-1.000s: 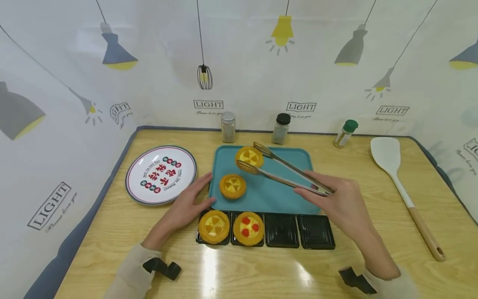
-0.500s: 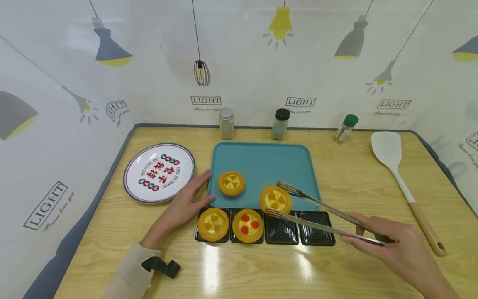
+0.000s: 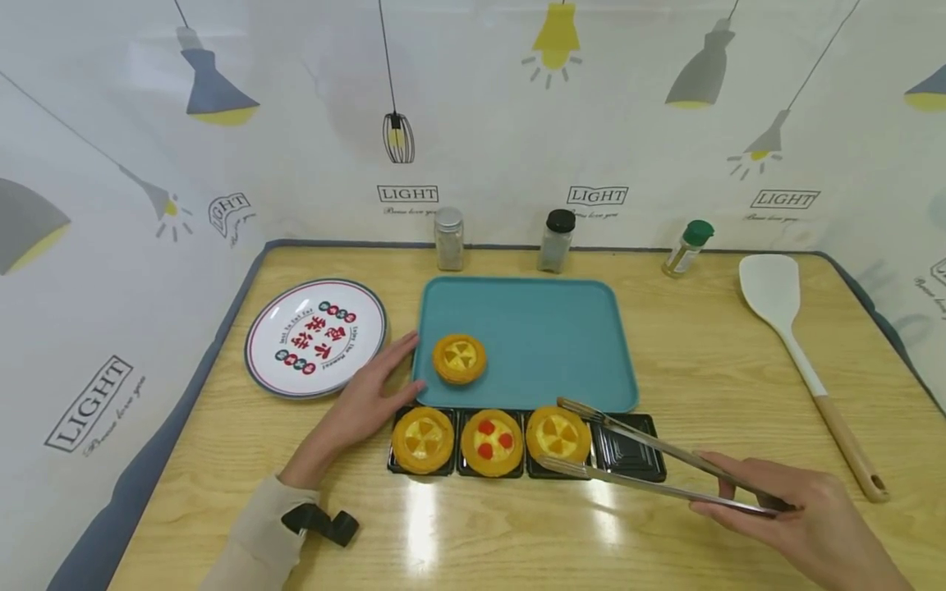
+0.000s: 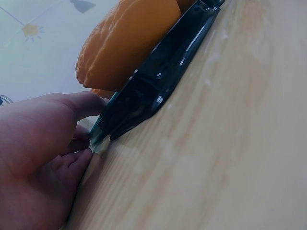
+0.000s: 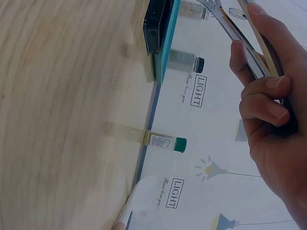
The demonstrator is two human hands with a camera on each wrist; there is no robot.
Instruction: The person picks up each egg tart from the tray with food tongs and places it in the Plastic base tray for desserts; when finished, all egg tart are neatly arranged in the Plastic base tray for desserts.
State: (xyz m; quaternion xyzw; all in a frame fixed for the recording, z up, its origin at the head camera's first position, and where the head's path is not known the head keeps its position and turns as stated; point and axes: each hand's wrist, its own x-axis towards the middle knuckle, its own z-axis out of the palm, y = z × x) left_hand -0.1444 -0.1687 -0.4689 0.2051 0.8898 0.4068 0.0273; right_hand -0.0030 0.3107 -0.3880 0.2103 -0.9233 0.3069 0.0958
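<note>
My right hand (image 3: 813,517) grips metal tongs (image 3: 665,484), also seen in the right wrist view (image 5: 240,38). Their tips lie either side of an egg tart (image 3: 559,435) with orange wedge topping, which sits in the third cup of the black plastic tray (image 3: 631,447). An orange-topped tart (image 3: 423,441) and a red-dotted tart (image 3: 491,443) fill the first two cups; the fourth holds nothing. My left hand (image 3: 365,406) touches the left edge of the teal tray (image 3: 547,328), fingers mostly straight and thumb near its front corner. One tart (image 3: 459,359) lies on the teal tray.
A white plate (image 3: 296,336) with red lettering lies left of the teal tray. Behind it stand a silver-capped jar (image 3: 449,240), a black-capped jar (image 3: 556,240) and a green-capped shaker (image 3: 687,248). At the right lies a white spatula (image 3: 805,361) with a wooden handle.
The tongs have carried a tart from the back of the teal tray toward me and down into the third black cup. Their tips have spread apart around it. My left hand stays put.
</note>
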